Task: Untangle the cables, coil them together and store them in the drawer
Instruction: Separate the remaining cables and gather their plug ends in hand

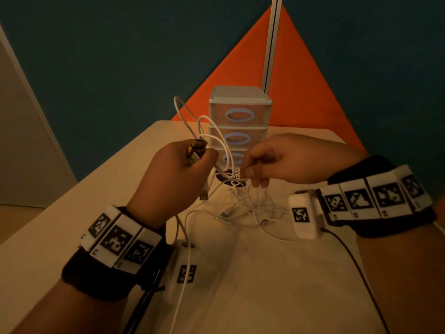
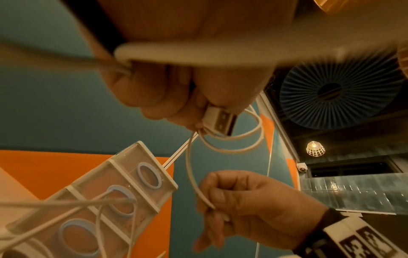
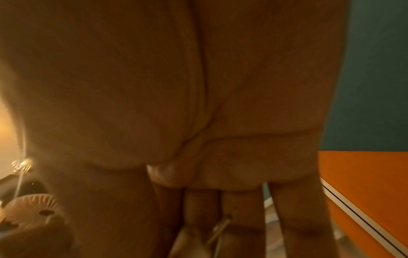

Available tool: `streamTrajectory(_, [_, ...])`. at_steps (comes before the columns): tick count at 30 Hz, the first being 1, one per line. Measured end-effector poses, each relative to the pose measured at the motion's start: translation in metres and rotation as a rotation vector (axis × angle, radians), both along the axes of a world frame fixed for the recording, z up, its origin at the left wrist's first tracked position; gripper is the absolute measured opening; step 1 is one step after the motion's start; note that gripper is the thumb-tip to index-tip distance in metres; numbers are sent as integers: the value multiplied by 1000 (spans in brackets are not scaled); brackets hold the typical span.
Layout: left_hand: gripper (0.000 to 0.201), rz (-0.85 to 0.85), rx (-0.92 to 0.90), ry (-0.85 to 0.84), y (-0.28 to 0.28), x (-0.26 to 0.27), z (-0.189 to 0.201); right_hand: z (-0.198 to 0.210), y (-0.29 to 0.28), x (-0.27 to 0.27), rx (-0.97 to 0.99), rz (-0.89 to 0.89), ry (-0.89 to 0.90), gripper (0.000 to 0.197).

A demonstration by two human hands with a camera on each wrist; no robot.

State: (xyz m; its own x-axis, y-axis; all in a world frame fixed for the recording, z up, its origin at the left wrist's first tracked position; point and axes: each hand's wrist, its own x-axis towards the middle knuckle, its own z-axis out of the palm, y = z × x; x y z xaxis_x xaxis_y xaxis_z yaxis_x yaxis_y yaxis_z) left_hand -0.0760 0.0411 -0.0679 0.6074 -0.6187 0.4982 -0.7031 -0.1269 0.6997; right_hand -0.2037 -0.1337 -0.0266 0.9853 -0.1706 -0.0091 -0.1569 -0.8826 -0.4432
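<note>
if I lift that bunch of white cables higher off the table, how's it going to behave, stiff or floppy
Probably floppy: the white cables sag in loose loops between the left hand and right hand. Likely light, since a fingertip pinch holds them up. The strands cross on the table, so the loose plugs would likely drag and snag.

Dim, warm amber light in all views, lit caged ceiling lamp [image 2: 315,148] glowing in the left wrist view, soft shadows on the desk [image 1: 277,273], wide-angle bending at the edges, near cable [image 2: 198,52] smeared out of focus, right wrist view filled by a blurred, dark right hand [image 3: 176,104]
</note>
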Motion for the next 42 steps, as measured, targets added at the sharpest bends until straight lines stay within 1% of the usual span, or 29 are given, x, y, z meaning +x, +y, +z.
streamTrajectory(3, [36,-25,4,-7,1,1,1,7,1,-16,2,-79,-97,10])
streamTrajectory(5, [33,-66,20,-3,2,-1,2,7,4,-34,12,-128,-133,15])
streamTrajectory(7, [31,-114,32,-6,2,-5,6,0,11,-53,-41,-155,-106,20])
streamTrajectory(9, [34,-160,19,-18,5,-10,11,-11,20,-73,-101,-163,-64,20])
streamTrajectory(12, [37,-201,1,-59,16,-22,25,-24,36,-106,-111,-191,57,18])
streamTrajectory(15, [37,-240,-12,-57,30,-31,35,-30,46,-133,-32,-192,182,17])
streamTrajectory(16, [36,-255,-11,-49,37,-36,39,-31,52,-140,-43,-173,256,18])
streamTrajectory(18, [36,-279,-7,-34,51,-47,45,-35,69,-153,-133,-124,410,21])
streamTrajectory(19, [36,-283,-8,-32,58,-52,47,-40,78,-158,-151,-109,432,24])
streamTrajectory(20, [36,-284,-11,-29,64,-57,48,-47,86,-165,-143,-103,415,23])
streamTrajectory(21, [35,-282,-9,-22,69,-62,49,-53,94,-172,-122,-112,364,17])
streamTrajectory(22, [35,-280,-1,-19,75,-68,49,-56,102,-181,-101,-142,324,11])
streamTrajectory(23, [35,-280,7,-25,79,-72,49,-53,108,-188,-71,-197,268,10])
streamTrajectory(24, [35,-282,17,-27,84,-77,48,-51,113,-195,-36,-275,197,12])
streamTrajectory(26, [35,-292,49,-40,90,-85,45,-32,118,-198,21,-376,-89,24])
streamTrajectory(27, [37,-297,69,-54,94,-90,42,-18,124,-198,57,-372,-236,33])
streamTrajectory(28, [39,-302,83,-80,96,-95,40,-6,133,-195,111,-339,-338,37])
streamTrajectory(29, [40,-311,96,-105,97,-100,38,5,141,-189,161,-283,-396,38])
streamTrajectory(30, [41,-325,111,-118,99,-105,37,11,151,-183,178,-229,-409,37])
streamTrajectory(32, [42,-348,131,-138,103,-112,35,15,164,-167,138,-157,-413,27])
streamTrajectory(34, [44,-362,128,-135,109,-117,34,11,168,-158,126,-153,-460,24])
streamTrajectory(38, [50,-388,120,-54,128,-116,35,6,158,-171,268,-337,-525,34])
streamTrajectory(40, [46,-385,117,-28,136,-111,35,2,153,-186,300,-439,-513,37])
streamTrajectory(42, [40,-370,86,1,141,-107,36,-7,151,-202,309,-471,-465,40])
